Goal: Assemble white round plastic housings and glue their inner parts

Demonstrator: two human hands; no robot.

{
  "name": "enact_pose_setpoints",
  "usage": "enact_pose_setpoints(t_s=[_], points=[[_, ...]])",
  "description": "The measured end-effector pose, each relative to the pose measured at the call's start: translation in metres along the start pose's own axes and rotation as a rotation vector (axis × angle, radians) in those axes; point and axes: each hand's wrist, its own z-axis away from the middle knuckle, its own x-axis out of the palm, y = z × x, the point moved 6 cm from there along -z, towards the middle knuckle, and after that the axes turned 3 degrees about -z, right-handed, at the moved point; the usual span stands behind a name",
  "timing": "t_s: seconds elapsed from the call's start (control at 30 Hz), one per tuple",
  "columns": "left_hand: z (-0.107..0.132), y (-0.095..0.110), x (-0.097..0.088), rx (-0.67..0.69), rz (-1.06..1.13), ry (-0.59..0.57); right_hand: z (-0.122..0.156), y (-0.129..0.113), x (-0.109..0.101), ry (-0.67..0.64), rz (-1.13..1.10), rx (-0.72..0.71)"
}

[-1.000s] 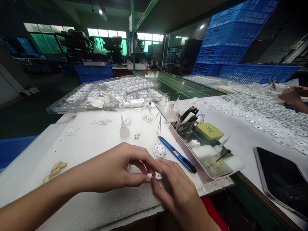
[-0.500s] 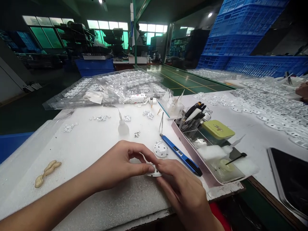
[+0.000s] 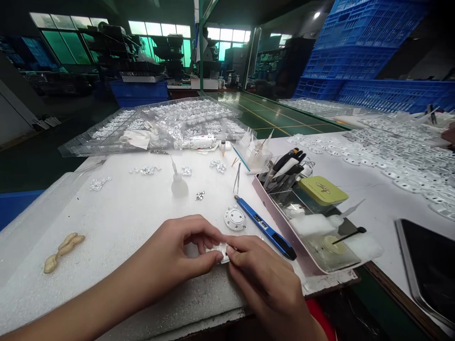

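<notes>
My left hand (image 3: 177,253) and my right hand (image 3: 263,279) meet near the front edge of the white foam work mat (image 3: 117,222). Both pinch a small white plastic part (image 3: 222,253), which their fingertips mostly hide. A round white disc part (image 3: 235,219) lies just beyond them. A blue pen-shaped tool (image 3: 265,227) lies to the right of the disc. Tweezers (image 3: 236,177) and a small squeeze bottle (image 3: 178,184) stand farther back.
A pink tray (image 3: 284,225) with tools, a green tin (image 3: 323,189) and foam pads sits at the right. Clear trays of small parts (image 3: 159,125) line the back. Peanuts (image 3: 62,251) lie at left. A dark tablet (image 3: 430,265) lies far right. Another person's hand (image 3: 448,135) shows at the right edge.
My hands stayed together on the small white part, with the fingers shifting slightly around it. The view drifted a little; the other person's hand moved toward the right edge.
</notes>
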Motion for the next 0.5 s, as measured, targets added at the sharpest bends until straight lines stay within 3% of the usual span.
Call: enact_pose_setpoints(t_s=[0.17, 0.5], points=[[0.003, 0.009, -0.001, 0.192, -0.156, 0.027, 0.005, 0.001, 0.001, 0.045, 0.016, 0.029], [0.015, 0.013, 0.015, 0.297, -0.331, 0.1, 0.007, 0.004, -0.002, 0.111, -0.074, 0.101]])
